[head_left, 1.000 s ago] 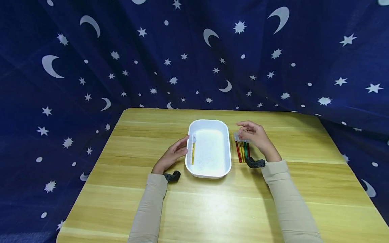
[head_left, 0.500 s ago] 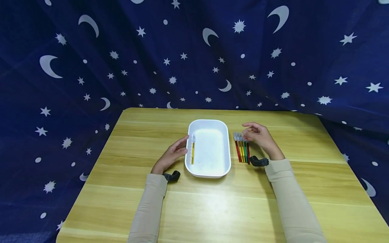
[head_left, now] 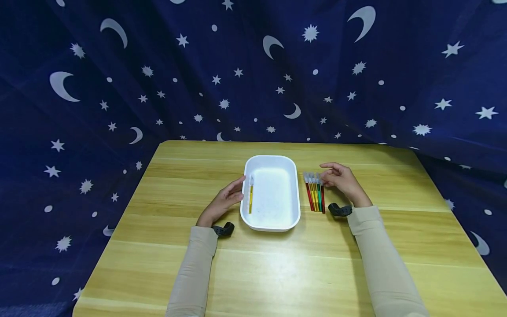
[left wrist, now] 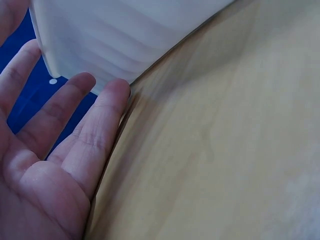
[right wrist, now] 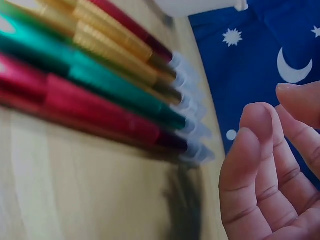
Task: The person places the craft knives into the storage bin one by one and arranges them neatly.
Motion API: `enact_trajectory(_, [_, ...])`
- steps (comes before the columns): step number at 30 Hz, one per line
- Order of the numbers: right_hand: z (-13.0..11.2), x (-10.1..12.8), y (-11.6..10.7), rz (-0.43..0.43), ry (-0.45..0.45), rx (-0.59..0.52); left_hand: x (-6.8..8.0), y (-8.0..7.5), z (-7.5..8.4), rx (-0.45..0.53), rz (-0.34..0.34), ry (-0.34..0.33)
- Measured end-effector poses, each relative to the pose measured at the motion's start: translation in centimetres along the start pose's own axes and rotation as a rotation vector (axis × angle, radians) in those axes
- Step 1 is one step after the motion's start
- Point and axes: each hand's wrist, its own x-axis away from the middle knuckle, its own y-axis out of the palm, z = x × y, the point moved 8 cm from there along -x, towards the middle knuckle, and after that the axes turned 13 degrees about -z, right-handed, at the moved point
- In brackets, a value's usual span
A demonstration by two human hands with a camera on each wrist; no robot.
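From my seat I see the white tray [head_left: 270, 193] lying near the middle of the desk [head_left: 277, 273], with wide bare wood in front of it toward the near edge and a narrower strip behind it up to the far edge. My left hand [head_left: 222, 203] rests against the tray's left wall, fingers [left wrist: 95, 135] straight and laid side by side, their tips touching the wall in the left wrist view; they hold nothing. Inside the tray, close along that left wall, lies one yellow pen [head_left: 251, 198], pointing away from me.

Just right of the tray, apart from its wall by a thin gap of wood, a row of pens [head_left: 314, 193] lies side by side: red, yellow, green and red barrels with clear caps at the far end. My right hand [head_left: 343, 182] hovers just beside those capped ends, fingers [right wrist: 255, 165] loosely curved and slightly parted, gripping nothing; in the right wrist view they stand clear of the caps. To the right of the hand the desk is open wood as far as its edge.

A dark blue cloth [head_left: 79, 110] printed with white moons and stars hangs behind and at both sides, closing the desk in.
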Motion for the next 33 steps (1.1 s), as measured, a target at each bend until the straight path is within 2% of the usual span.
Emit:
enact_trajectory(14, [2.6,-0.1,-0.4,-0.022,0.087,0.01,-0.1,-0.2,-0.4,0.001,-0.003,0.005])
enact_trajectory(33, [2.8,-1.0,-0.3,-0.11,0.196,0.118,0.0,-0.3,-0.4,0.006,-0.001,0.014])
